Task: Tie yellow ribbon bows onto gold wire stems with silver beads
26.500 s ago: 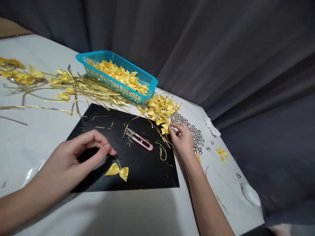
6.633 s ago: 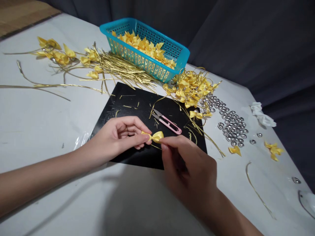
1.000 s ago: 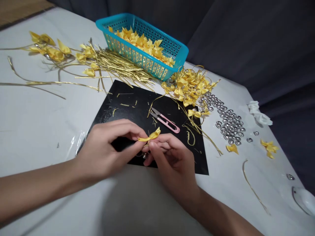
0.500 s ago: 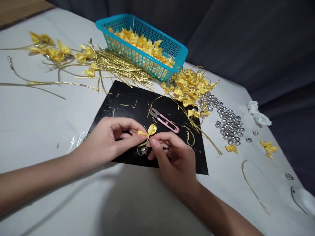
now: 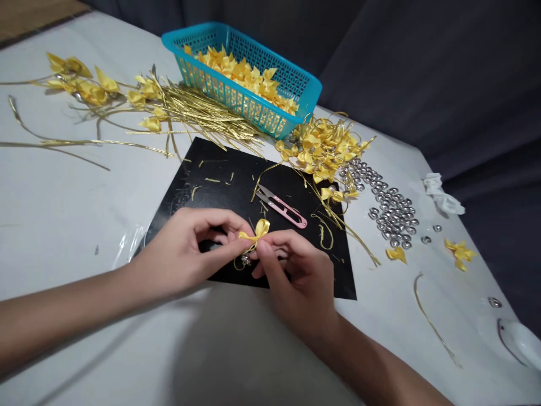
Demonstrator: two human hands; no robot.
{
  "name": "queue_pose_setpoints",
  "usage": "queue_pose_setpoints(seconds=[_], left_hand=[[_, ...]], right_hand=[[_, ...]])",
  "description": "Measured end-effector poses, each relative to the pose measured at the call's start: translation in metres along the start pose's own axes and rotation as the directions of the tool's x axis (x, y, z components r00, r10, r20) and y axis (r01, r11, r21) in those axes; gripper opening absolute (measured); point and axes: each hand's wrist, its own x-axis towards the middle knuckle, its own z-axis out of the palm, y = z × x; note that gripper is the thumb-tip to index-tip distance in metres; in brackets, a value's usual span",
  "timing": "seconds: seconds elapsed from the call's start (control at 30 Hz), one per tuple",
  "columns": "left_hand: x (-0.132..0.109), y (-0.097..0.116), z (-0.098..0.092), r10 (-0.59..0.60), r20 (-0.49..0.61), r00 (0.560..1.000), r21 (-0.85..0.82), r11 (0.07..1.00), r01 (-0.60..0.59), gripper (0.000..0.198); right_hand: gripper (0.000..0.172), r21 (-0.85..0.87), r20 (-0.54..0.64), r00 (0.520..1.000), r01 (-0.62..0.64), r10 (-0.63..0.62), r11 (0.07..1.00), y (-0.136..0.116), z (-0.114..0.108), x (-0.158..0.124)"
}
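Observation:
Between my hands, over the black mat (image 5: 236, 163), is a small yellow ribbon bow (image 5: 262, 227). My left hand (image 5: 200, 242) pinches the bow's left side between thumb and finger. My right hand (image 5: 298, 270) is closed at the bow's right side, its thumb and finger pressed on the thin gold cord (image 5: 254, 246) at the knot. A silver bead (image 5: 245, 260) hangs just below the bow, by a loop of cord. Pink thread snips (image 5: 285, 210) lie on the mat beyond my right hand, blades toward the upper left.
A teal basket (image 5: 313, 96) of yellow bows stands at the back. Gold cords (image 5: 207, 113) lie before it, finished-looking bows (image 5: 325, 146) to its right. Silver beads (image 5: 395, 211) are heaped at the right, near a crumpled white piece (image 5: 443, 194). More bows (image 5: 91, 92) lie at the left.
The bow and both hands have shifted slightly downward. The silver bead now sits closer to my right fingers. Both hands keep their pinch.

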Motion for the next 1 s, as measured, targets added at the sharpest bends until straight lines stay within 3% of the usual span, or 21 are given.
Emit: queue_pose_setpoints(seconds=[0.07, 0.17, 0.23, 0.3, 0.37, 0.43, 0.5, 0.63, 0.8, 1.0], left_hand=[[0.000, -0.001, 0.000, -0.002, 0.004, 1.000, -0.013, 1.000, 0.002, 0.013], [0.001, -0.001, 0.000, 0.001, 0.007, 1.000, -0.058, 0.998, -0.001, 0.011], [0.000, -0.001, 0.000, 0.007, 0.026, 1.000, -0.077, 0.997, -0.005, 0.012], [-0.001, -0.001, 0.000, 0.012, 0.055, 0.998, -0.075, 0.997, -0.008, 0.013], [-0.002, -0.001, 0.001, 0.027, 0.070, 0.997, -0.061, 0.998, -0.022, 0.013], [-0.003, -0.002, 0.001, 0.050, 0.071, 0.996, -0.048, 0.998, -0.047, 0.011], [-0.003, -0.002, 0.002, 0.070, 0.067, 0.995, -0.037, 0.997, -0.067, 0.010], [-0.003, -0.003, 0.001, 0.085, 0.064, 0.994, -0.001, 0.996, -0.085, 0.009], [-0.003, -0.003, 0.001, 0.102, 0.057, 0.993, 0.019, 0.994, -0.103, 0.011], [-0.004, -0.004, 0.000, 0.152, 0.067, 0.986, 0.034, 0.987, -0.155, 0.007]], right_hand=[[0.013, 0.000, -0.004, 1.000, 0.002, -0.002, 1.000, -0.002, -0.003, 0.002], [0.015, -0.016, -0.098, 0.995, 0.024, -0.025, 1.000, -0.008, -0.010, 0.010], [0.017, -0.001, -0.088, 0.995, -0.037, 0.036, 0.999, -0.010, -0.016, 0.016], [0.020, 0.058, 0.069, 0.985, -0.162, 0.158, 0.985, -0.010, -0.021, 0.021], [0.019, 0.137, 0.245, 0.932, -0.306, 0.267, 0.942, -0.008, -0.024, 0.024], [0.014, 0.223, 0.333, 0.889, -0.399, 0.316, 0.889, -0.006, -0.026, 0.024], [0.011, 0.287, 0.356, 0.877, -0.432, 0.324, 0.855, -0.005, -0.026, 0.023], [0.008, 0.297, 0.301, 0.907, -0.383, 0.294, 0.875, -0.005, -0.025, 0.021], [0.005, 0.350, 0.212, 0.971, -0.184, 0.114, 0.918, -0.002, -0.020, 0.019], [0.005, 0.469, 0.185, 0.961, -0.268, 0.204, 0.841, -0.002, -0.018, 0.017]])
